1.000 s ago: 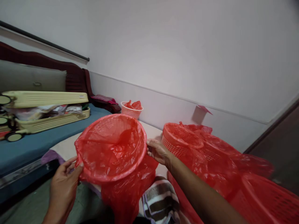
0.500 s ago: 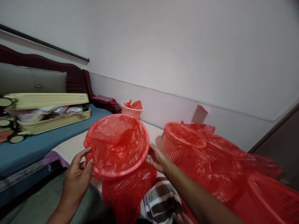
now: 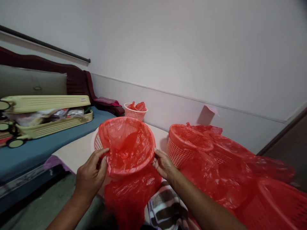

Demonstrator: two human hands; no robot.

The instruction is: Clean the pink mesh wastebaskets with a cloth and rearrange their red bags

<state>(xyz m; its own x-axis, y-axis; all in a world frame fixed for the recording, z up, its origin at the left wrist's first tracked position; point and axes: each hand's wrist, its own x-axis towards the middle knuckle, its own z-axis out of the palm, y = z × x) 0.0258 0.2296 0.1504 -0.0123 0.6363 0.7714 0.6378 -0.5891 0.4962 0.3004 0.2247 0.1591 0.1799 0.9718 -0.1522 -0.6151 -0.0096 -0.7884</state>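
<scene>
At lower centre of the frame, the left hand [image 3: 90,177] pinches the loose edge of a thin red plastic bag [image 3: 127,145] lining a round pink perforated plastic basket [image 3: 98,142]; the right hand [image 3: 163,164], fingers spread, steadies the opposite rim. Fitting the liner appears under way; the left rim is bare, so the film there likely needs drawing outward over it. Right of centre, more red-lined baskets [image 3: 189,140] crowd the pale table [image 3: 76,150]. Farther off, a small basket [image 3: 135,111] meets the plain wall [image 3: 192,57]; at left, a yellow suitcase [image 3: 48,111] lies open on a blue bed [image 3: 35,145].
</scene>
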